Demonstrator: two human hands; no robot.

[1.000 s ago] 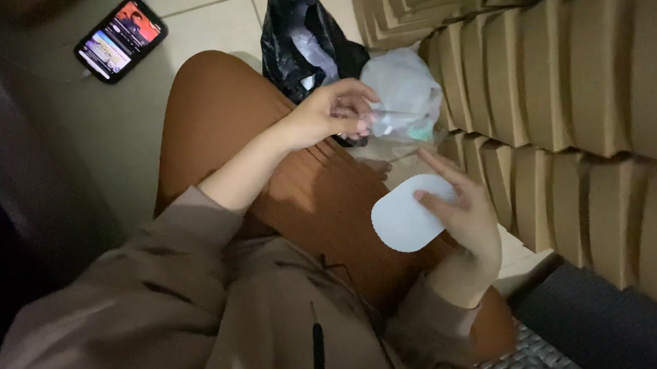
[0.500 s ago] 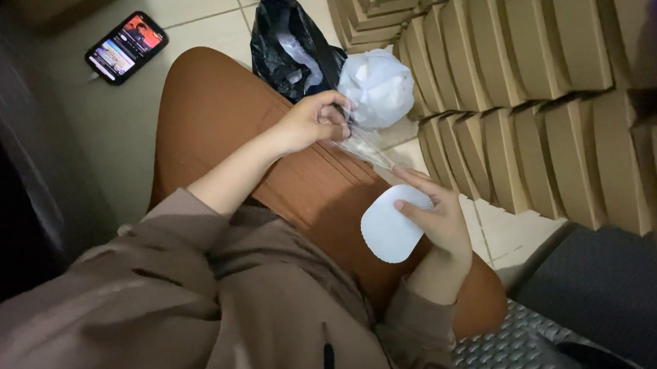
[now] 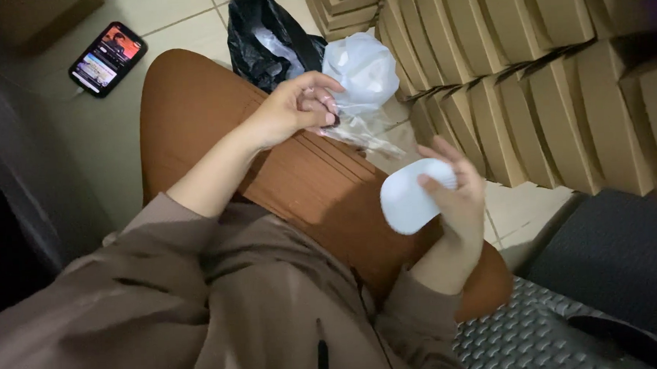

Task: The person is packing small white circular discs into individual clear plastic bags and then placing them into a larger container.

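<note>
Seated person, white case in one hand, clear wrapper pinched in the other.

The right hand (image 3: 458,201) cups a white case (image 3: 410,199), fingers behind it and thumb across its right edge, low over the brown-clad lap (image 3: 306,185). Farther and to the left, the left hand (image 3: 295,105) pinches the near end of a clear wrapper (image 3: 359,135) between closed fingertips; the wrapper trails right, toward the case but apart from it. A white bag (image 3: 368,68) sits just beyond, a black bag (image 3: 263,43) far left of it, a phone (image 3: 107,58) on the floor, cardboard boxes (image 3: 530,65) stacked at right.
</note>
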